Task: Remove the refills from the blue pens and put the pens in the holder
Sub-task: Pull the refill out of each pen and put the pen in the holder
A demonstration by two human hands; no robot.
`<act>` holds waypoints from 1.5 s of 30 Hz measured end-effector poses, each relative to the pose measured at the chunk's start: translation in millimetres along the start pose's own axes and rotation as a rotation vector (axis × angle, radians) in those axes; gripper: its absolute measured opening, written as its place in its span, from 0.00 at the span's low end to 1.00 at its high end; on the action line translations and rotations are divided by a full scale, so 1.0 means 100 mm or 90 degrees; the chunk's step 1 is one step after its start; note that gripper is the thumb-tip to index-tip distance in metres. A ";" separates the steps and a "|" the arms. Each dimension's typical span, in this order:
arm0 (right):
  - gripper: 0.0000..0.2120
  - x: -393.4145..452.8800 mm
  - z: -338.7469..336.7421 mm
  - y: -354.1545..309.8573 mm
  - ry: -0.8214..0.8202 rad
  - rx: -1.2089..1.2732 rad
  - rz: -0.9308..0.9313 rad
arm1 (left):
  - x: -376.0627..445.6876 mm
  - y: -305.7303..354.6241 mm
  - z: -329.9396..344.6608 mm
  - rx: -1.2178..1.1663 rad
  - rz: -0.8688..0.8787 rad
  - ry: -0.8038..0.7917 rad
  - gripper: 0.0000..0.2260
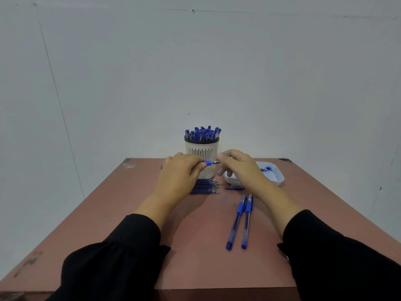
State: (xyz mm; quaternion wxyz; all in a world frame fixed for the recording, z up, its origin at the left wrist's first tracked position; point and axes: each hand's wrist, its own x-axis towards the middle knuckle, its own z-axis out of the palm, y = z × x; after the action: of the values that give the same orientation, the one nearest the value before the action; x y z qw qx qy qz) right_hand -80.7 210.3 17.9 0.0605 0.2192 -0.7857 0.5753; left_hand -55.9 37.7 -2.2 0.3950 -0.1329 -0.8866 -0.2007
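A blue pen [207, 163] is held level in front of the slotted white pen holder [201, 158], its metal tip pointing to three o'clock. The left hand [181, 174] grips the barrel, fingers curled over it. The right hand [236, 165] hangs just beyond the tip, fingers loosely bent and holding nothing that can be made out; whether they touch the tip cannot be told.

The likely trouble is a slip: the tip section is small and slick, and a hurried twist could send it or the refill rolling across the reddish-brown table [134, 213]. The holder, already crowded with capped pens [202, 133], stands directly behind the knuckles, so a jerk to twelve o'clock could tip it.

Both wrists are raised off the table, forearms in black sleeves [112, 253] converging from six o'clock.

Under the left hand lies a neat row of removed refills [206, 186]. At four o'clock from it, two more blue pens [242, 222] wait side by side. A loose small blue part [235, 187] lies beside a white tray [280, 181] at three o'clock.
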 end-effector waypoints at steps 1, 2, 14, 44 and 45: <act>0.07 0.00 0.00 0.00 -0.007 -0.003 -0.014 | 0.00 0.00 0.00 -0.002 0.001 0.000 0.08; 0.07 -0.01 0.00 0.01 -0.010 -0.020 -0.023 | 0.00 0.00 -0.01 -0.004 0.003 0.001 0.08; 0.07 -0.01 -0.04 0.04 -0.050 -0.055 -0.054 | -0.01 0.00 -0.02 -0.023 0.035 0.005 0.08; 0.04 -0.06 -0.23 0.00 -0.086 -0.454 -0.091 | -0.03 -0.02 0.00 0.049 -0.041 -0.028 0.09; 0.04 -0.05 -0.22 0.00 -0.082 -0.451 -0.102 | -0.03 -0.02 0.00 0.048 -0.040 -0.032 0.09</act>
State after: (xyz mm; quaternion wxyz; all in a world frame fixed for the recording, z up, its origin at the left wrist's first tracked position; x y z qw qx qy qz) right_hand -79.2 232.0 23.4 0.1278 0.2815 -0.9186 0.2462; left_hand -54.6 35.9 -4.7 0.3708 -0.0949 -0.9069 -0.1763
